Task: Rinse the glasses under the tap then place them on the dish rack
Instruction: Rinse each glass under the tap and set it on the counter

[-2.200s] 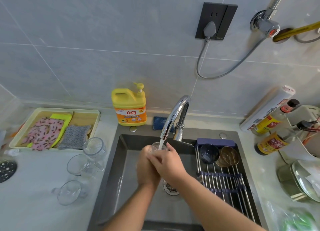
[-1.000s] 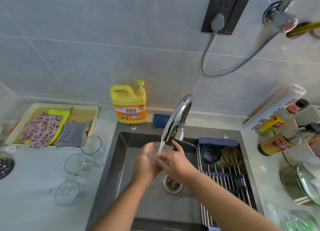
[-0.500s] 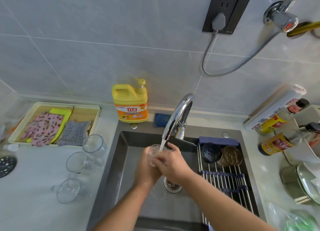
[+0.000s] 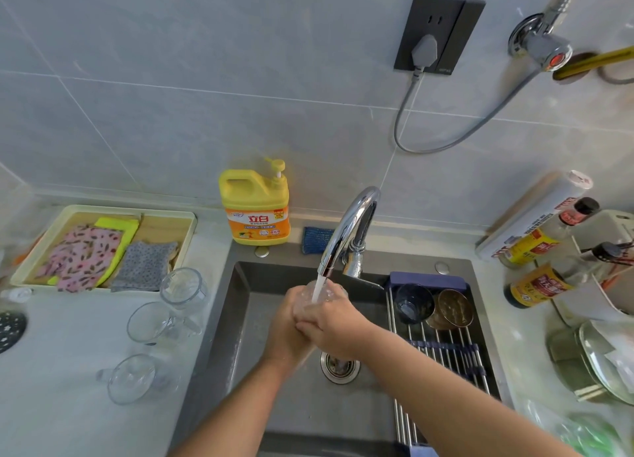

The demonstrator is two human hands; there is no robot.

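Observation:
A small clear glass [image 4: 322,293] sits under the running chrome tap [image 4: 346,233], over the grey sink [image 4: 240,319]. My left hand [image 4: 284,329] wraps it from the left and my right hand [image 4: 332,326] from the right, hiding most of it. Water falls into its mouth. Three clear glass mugs stand on the counter left of the sink: one at the back [image 4: 183,290], one in the middle [image 4: 147,323], one nearest me [image 4: 132,379]. The dish rack [image 4: 446,350] lies across the sink's right side, holding a dark blue glass [image 4: 411,302] and a brown glass [image 4: 454,307].
A yellow detergent bottle [image 4: 255,206] and a blue sponge [image 4: 315,239] stand behind the sink. A tray with cloths [image 4: 103,247] is at the left. Sauce bottles [image 4: 535,285], a roll [image 4: 535,213] and a glass lid [image 4: 603,360] crowd the right counter.
Both hands have kept the glass under the stream, shifting their grip around it; the right hand's fingers now curl lower over the left. Mugs and rack are unmoved.

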